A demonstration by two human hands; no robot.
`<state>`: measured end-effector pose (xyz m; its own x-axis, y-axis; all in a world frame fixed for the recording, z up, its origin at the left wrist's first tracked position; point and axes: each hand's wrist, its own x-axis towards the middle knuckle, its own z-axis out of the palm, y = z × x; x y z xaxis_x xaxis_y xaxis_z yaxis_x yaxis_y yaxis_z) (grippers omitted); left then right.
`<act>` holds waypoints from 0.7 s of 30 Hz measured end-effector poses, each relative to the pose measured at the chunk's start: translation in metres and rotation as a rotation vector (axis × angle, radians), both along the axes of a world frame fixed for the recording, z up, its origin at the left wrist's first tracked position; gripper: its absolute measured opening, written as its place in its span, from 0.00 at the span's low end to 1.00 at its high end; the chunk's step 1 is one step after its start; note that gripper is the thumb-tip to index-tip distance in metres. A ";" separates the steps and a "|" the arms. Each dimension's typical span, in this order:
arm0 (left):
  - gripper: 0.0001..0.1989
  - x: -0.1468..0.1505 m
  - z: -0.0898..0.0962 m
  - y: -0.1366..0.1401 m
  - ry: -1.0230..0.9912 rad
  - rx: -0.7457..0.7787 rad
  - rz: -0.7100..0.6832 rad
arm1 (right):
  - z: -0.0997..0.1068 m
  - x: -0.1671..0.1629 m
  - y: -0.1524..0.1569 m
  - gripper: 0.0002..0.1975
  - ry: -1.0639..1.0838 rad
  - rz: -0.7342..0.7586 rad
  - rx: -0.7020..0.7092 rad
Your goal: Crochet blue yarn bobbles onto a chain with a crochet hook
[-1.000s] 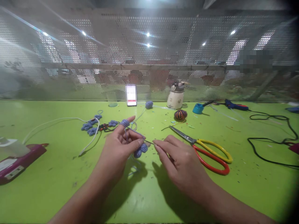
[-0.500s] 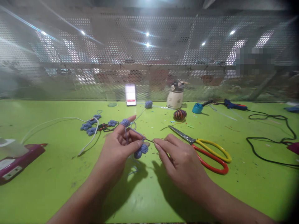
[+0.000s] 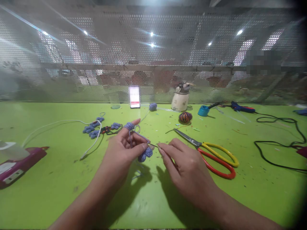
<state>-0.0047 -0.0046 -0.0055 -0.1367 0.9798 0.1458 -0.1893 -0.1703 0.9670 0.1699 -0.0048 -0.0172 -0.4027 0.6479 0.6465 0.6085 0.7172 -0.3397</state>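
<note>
My left hand pinches a small blue-purple crochet flower between thumb and fingers. Blue-purple yarn is wound round its raised index finger. From there a strand slants down to the thin crochet hook, whose tip is at the top of the flower. The hook's other end lies in the pinch of my right hand, its handle hidden by the fingers. Behind my left hand a strand leads to a blue-purple yarn ball. Finished blue-purple flowers lie to the left.
Scissors with yellow and red handles lie beside my right hand. Farther back are a multicoloured yarn ball, a bottle, a lit phone, a blue pot and a glue gun. A power strip sits left.
Both hands keep nearly the same pose, with the hook still at the flower. The whole view has shifted very slightly.
</note>
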 end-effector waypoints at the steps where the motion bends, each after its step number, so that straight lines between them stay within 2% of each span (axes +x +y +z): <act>1: 0.39 0.000 0.000 0.000 0.003 -0.001 0.000 | 0.000 0.000 0.000 0.12 -0.002 -0.004 0.003; 21: 0.37 0.002 0.003 -0.001 0.039 0.019 -0.003 | -0.003 0.000 0.002 0.14 -0.059 -0.033 0.055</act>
<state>-0.0029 -0.0054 -0.0026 -0.1274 0.9773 0.1693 -0.1517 -0.1879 0.9704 0.1695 -0.0033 -0.0202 -0.4199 0.6257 0.6574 0.6501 0.7128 -0.2632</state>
